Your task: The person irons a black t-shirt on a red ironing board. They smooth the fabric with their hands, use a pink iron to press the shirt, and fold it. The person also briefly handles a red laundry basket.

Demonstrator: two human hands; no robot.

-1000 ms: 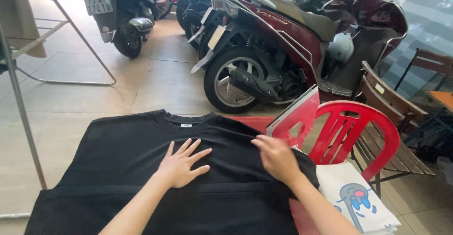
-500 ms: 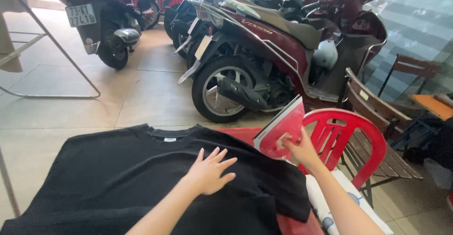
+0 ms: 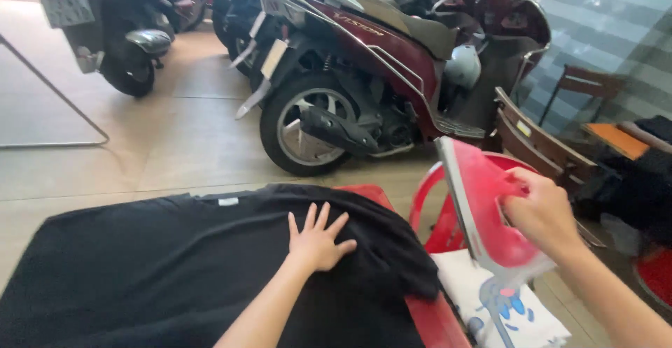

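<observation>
Head view, looking down over a bench (image 3: pixel 427 320) with a red surface, mostly covered by a black T-shirt (image 3: pixel 161 271).

Left hand (image 3: pixel 316 239): palm down, pressed flat on the T-shirt near its right part, fingers (image 3: pixel 308 216) spread apart, gripping nothing. Cloth bunches in folds just to the right of the hand, at the bench edge.

Right hand (image 3: pixel 542 211): fingers clamped round the handle of a red iron (image 3: pixel 483 208). Iron is held in the air to the right of the bench, clear of the T-shirt, tilted up with its flat pale soleplate facing left toward the shirt. Its lower end is blurred.

T-shirt: lies spread on the bench, collar with a small white label (image 3: pixel 228 201) toward the far edge, shirt body running off the left and near borders of the picture.

Surroundings: red plastic chair (image 3: pixel 430 194) just behind the iron; white cloth with a blue print (image 3: pixel 514 306) below the iron, beside the bench. Dark red scooter (image 3: pixel 378 61) parked on the tiled floor (image 3: pixel 168 138) beyond the bench, more scooters behind it. Wooden chair (image 3: pixel 542 145) at right.
</observation>
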